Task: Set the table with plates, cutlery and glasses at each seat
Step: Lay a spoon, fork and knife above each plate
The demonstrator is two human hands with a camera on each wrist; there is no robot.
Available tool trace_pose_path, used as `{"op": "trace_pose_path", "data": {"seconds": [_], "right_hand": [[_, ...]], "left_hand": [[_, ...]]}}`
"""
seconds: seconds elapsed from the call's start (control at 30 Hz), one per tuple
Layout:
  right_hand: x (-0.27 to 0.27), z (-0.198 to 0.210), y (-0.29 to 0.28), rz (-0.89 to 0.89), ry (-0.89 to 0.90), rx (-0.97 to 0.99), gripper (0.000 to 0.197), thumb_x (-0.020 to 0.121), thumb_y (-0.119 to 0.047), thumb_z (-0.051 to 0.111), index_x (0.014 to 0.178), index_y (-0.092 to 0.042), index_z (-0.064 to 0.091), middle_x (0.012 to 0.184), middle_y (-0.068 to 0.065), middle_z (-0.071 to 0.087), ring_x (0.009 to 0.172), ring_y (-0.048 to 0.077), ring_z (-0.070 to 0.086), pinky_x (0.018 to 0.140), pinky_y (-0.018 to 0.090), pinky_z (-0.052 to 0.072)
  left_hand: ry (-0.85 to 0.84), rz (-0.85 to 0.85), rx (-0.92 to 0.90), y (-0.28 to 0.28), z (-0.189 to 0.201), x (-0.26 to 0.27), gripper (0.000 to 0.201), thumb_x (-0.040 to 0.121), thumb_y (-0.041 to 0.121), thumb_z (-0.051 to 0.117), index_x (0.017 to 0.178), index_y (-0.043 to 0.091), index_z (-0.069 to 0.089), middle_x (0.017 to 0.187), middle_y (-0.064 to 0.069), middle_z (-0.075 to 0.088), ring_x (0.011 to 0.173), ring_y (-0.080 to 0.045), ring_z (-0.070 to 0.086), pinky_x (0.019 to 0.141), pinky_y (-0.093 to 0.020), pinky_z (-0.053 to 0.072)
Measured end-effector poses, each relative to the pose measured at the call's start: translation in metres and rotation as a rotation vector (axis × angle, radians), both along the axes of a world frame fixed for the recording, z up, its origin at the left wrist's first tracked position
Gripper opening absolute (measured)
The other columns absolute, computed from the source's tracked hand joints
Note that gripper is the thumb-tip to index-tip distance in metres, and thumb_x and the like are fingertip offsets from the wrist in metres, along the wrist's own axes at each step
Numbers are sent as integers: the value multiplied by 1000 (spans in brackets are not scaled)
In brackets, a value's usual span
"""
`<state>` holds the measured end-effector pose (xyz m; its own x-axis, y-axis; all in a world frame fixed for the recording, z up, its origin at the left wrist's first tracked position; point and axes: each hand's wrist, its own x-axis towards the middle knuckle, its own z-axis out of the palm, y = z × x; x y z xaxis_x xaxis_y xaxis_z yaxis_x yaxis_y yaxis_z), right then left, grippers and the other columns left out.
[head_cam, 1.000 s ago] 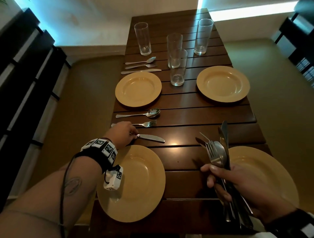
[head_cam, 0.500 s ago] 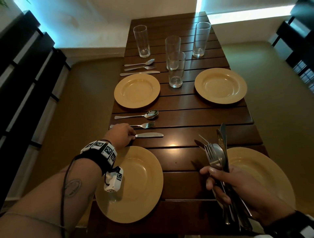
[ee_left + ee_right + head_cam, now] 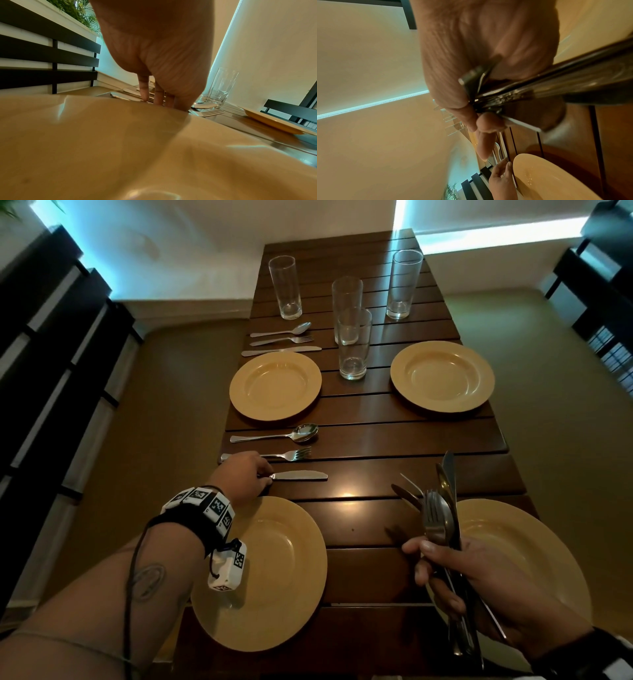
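The left hand (image 3: 241,474) is resting its fingertips on the handle of a knife (image 3: 298,475), just beyond the near left plate (image 3: 274,625), apparently squaring it up so it is lying parallel to the fork (image 3: 270,455) and spoon (image 3: 279,434) further beyond that plate. From the left wrist view the fingers (image 3: 143,93) are reaching down fairly straight to the surface (image 3: 370,501); whether they are pinching the handle or only pressing it is impossible to tell, since the plate rim is blocking the contact.

The right hand (image 3: 479,573) is clamping a bundle of cutlery (image 3: 442,508) upright, to the right of the near left plate and over the edge of the near right plate (image 3: 534,546), likely keeping the remaining pieces ready for the two right-hand seats, which are showing plates but no cutlery. How many pieces are in the bundle is hard to count, as they are overlapping and their handles are running out of view.

Four glasses (image 3: 354,344) are standing well beyond the near left plate, two of them overlapping mid-surface, seemingly not yet distributed. The far left plate (image 3: 275,385) has its own cutlery set (image 3: 281,340) beyond it. The knife handle is hidden under the left hand.
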<state>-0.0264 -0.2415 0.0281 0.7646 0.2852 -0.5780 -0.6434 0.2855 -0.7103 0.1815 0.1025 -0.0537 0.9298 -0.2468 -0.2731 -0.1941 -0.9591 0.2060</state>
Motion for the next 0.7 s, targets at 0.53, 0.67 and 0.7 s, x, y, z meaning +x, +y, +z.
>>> {"op": "trace_pose_path", "data": {"seconds": [0.53, 0.67, 0.7], "right_hand": [[-1, -1, -4, 2, 18, 22, 46, 74, -34, 76, 105, -1, 71, 82, 21, 66, 38, 16, 44, 39, 27, 42], [0, -3, -5, 1, 34, 19, 41, 80, -30, 75, 107, 1, 70, 82, 22, 66, 38, 17, 44, 39, 27, 41], [0, -3, -6, -3, 38, 21, 35, 86, -26, 71, 107, 1, 69, 82, 22, 65, 37, 17, 43, 39, 27, 40]], "left_hand": [[37, 22, -4, -1, 0, 0, 27, 91, 33, 72, 117, 26, 74, 118, 6, 66, 106, -14, 64, 96, -34, 53], [45, 36, -11, -1, 0, 0, 28, 90, 31, 74, 117, 26, 74, 117, 6, 65, 105, -14, 64, 94, -33, 54], [40, 33, -10, -2, 0, 0, 28, 90, 32, 74, 117, 26, 74, 117, 7, 65, 105, -14, 64, 94, -32, 54]]}}
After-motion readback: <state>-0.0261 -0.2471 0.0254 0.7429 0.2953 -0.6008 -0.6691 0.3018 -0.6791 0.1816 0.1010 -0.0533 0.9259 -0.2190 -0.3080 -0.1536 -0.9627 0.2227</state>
